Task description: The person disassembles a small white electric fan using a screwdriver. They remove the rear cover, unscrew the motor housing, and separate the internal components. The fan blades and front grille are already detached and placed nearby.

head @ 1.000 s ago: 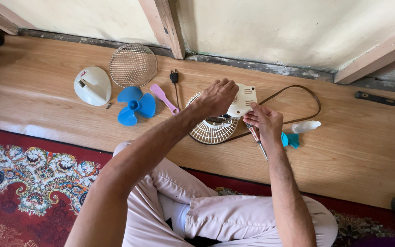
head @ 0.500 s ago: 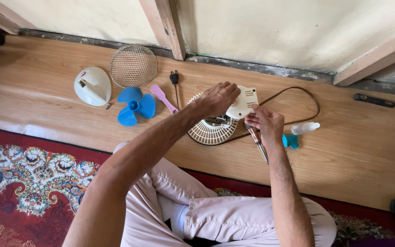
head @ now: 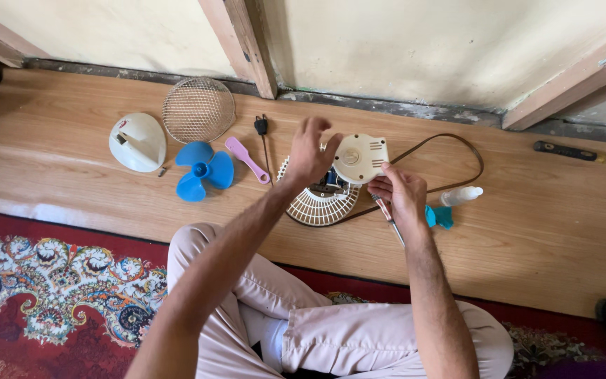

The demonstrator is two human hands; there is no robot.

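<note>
A small cream fan body (head: 360,156) with its rear grille (head: 320,205) lies on the wooden floor before me. My left hand (head: 310,151) rests on the fan's motor part, fingers curled around it beside the cream housing. My right hand (head: 401,193) touches the housing's lower right edge and grips a screwdriver (head: 388,219) whose shaft points down toward me. The fan's dark cord (head: 457,144) loops off to the right.
To the left lie a blue fan blade (head: 203,170), a round wire front grille (head: 198,109), a cream base cover (head: 137,142), a pink tool (head: 247,159) and the plug (head: 261,126). A white bottle (head: 461,196) and blue piece (head: 440,217) sit right. A patterned red rug (head: 50,288) is near.
The cream housing has turned so its round face shows. My left hand shifted slightly left off it, and my right hand stays at its edge with the screwdriver.
</note>
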